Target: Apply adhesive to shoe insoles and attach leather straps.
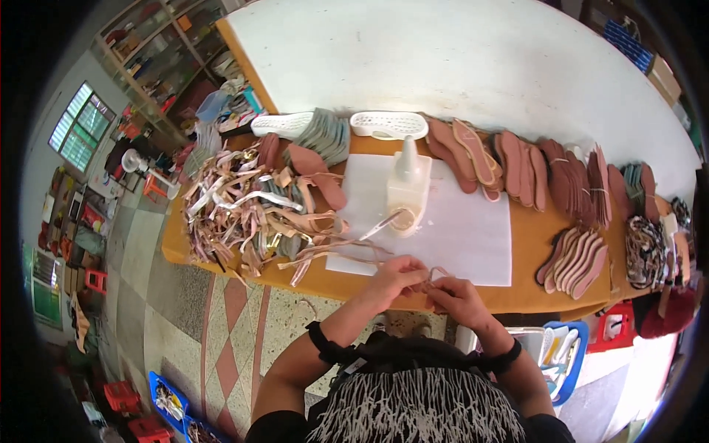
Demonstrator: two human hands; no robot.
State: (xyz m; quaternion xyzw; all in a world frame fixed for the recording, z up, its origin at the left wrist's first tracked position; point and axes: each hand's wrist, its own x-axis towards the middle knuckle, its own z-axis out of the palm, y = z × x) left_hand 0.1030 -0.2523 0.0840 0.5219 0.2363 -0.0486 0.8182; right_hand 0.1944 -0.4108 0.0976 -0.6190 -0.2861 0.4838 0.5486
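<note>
Okay, thin pinkish strap (441, 271) is pinched between left hand (399, 282) and right hand (457, 298), at near edge of white sheet (473, 229); from here both look equally close, loop bends sheetward, long axis unclear.

We see black short fabric sleeves (279, 428), ending above the elbows. Black bands (505, 357) circle both forearms. Front: black fabric garment with thin, wavy white vertical streaks (417, 406), densely packed; plain bunched black cloth (384, 353) above, small whitish patch (356, 365) at left. We log left hand (401, 277) and right hand (459, 298) as bare, fingers uncovered.
</note>
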